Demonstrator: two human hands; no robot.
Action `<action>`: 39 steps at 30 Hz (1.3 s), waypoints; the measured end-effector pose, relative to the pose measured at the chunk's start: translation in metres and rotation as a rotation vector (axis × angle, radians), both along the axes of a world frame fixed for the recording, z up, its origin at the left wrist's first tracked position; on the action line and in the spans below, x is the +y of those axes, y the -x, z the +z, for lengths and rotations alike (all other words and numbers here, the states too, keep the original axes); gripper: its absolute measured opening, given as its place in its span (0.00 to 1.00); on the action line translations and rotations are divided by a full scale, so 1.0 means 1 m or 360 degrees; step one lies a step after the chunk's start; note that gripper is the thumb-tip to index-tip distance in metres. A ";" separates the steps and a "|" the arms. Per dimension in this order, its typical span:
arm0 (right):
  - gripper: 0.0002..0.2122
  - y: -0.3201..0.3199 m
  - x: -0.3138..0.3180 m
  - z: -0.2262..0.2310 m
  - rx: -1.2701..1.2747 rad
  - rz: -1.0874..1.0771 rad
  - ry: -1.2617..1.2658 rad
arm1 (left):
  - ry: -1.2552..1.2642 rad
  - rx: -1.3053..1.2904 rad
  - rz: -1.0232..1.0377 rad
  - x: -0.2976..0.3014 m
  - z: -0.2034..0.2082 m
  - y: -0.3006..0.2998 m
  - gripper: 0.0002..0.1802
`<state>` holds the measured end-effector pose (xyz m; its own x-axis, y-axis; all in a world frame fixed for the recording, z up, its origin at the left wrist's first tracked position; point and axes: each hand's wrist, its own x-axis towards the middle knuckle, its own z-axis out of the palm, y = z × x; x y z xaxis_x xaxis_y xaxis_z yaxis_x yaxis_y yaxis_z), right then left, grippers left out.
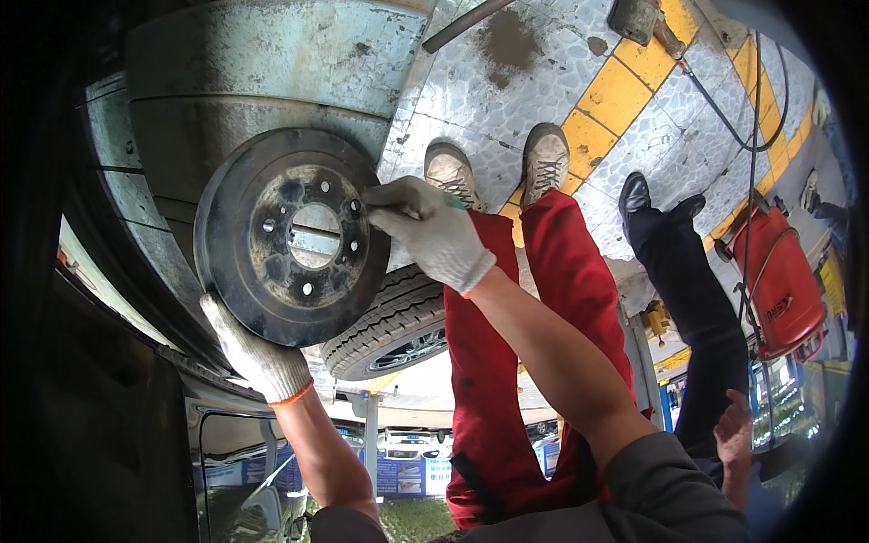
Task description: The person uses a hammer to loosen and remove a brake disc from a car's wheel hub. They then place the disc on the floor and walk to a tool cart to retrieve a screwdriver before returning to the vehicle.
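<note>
- We look down on a round black brake drum [273, 262], tipped so that its flat, holed face is turned toward us, left of centre.
- Our left hand [255, 355], in a white work glove, cups the drum's lower-left rim; its grip is closed around that edge, partly hidden.
- Our right hand [436, 233], also gloved, comes in from the right. Its thumb and fingers are nearly together at the drum's right side, close by a bolt hole; we cannot tell whether they pinch something small.
- The drum lies directly left of the right grip and just above the left. Being round, it shows no long axis; the ring of holes sits nearer the right fingertips.
- Behind the drum's lower right is a tyre [387, 319]; above it, a worn pale panel [262, 54].
</note>
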<state>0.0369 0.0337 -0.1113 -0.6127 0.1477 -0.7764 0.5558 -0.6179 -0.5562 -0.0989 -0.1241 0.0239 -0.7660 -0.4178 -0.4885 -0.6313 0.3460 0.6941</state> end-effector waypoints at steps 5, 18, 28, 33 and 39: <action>0.11 0.016 -0.010 -0.004 0.0104 0.0147 -0.0412 | 0.0021 0.0016 -0.0017 -0.013 -0.002 -0.001 0.37; 0.07 0.030 -0.012 0.008 0.0035 0.0398 -0.0909 | 0.0071 -0.0056 0.0040 0.005 0.004 0.004 0.36; 0.13 0.026 -0.002 -0.005 0.0316 0.1235 -0.1188 | 0.0039 -0.0022 -0.0091 0.010 0.007 0.006 0.42; 0.12 0.026 -0.029 -0.012 0.0017 0.0489 -0.0841 | -0.0192 -0.0198 -0.0286 0.044 0.011 0.000 0.38; 0.12 0.038 -0.056 -0.035 -0.0307 0.0001 -0.0708 | -0.0014 -0.0221 -0.0588 0.102 0.049 -0.020 0.36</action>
<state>-0.0010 -0.0222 -0.1458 -0.4639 0.4912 -0.7373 0.6749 -0.3431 -0.6533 -0.0790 -0.0223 0.0727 -0.7905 -0.1213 -0.6003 -0.5532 0.5619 0.6150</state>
